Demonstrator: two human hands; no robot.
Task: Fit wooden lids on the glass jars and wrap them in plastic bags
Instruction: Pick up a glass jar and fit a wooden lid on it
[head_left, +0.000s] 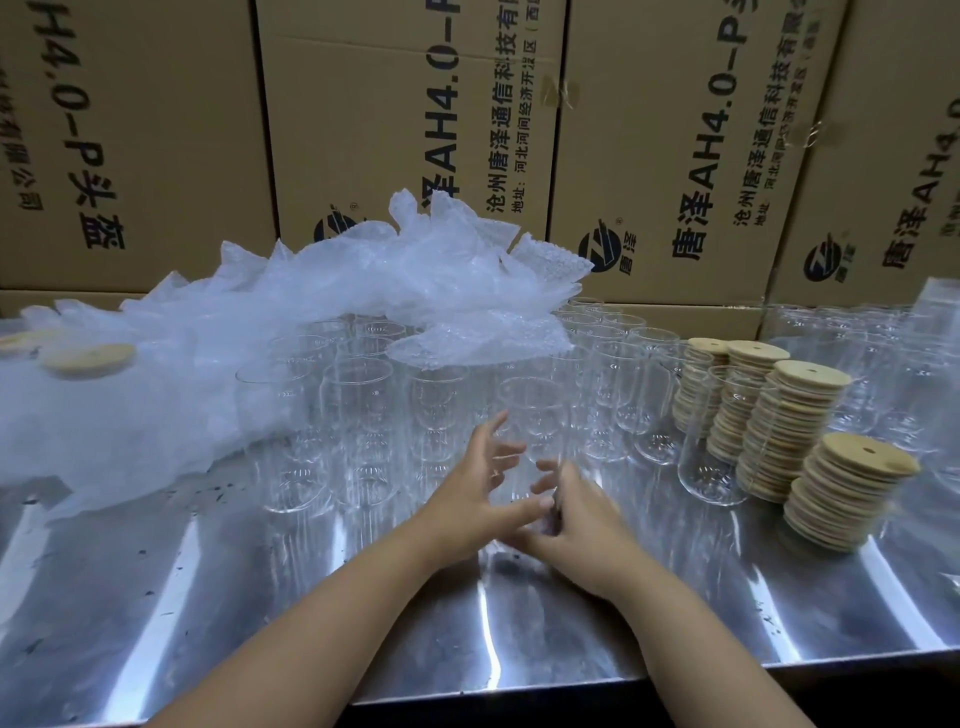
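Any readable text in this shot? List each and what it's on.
"唐泽AH4.0-P", sideways on the centre-right cardboard box.
"H4.0-P头盔", left cardboard box.
"沧州唐泽通信科技有限", middle cardboard box.
"地址:河北河间经济开发区", same box; rest blurred.
"唐泽", beside the round logo.
No print visible on the wooden lids or glass jars.

Clear glass jars (358, 395) upright in rows, wooden lids (810, 376) stacked right, bubbly plastic bags (311, 301) heaped left, perhaps overlapping rear jars

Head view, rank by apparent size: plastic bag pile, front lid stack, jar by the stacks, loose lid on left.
1. plastic bag pile
2. front lid stack and jar by the stacks: look about alike, not ranked
3. loose lid: smallest, though farther from the camera
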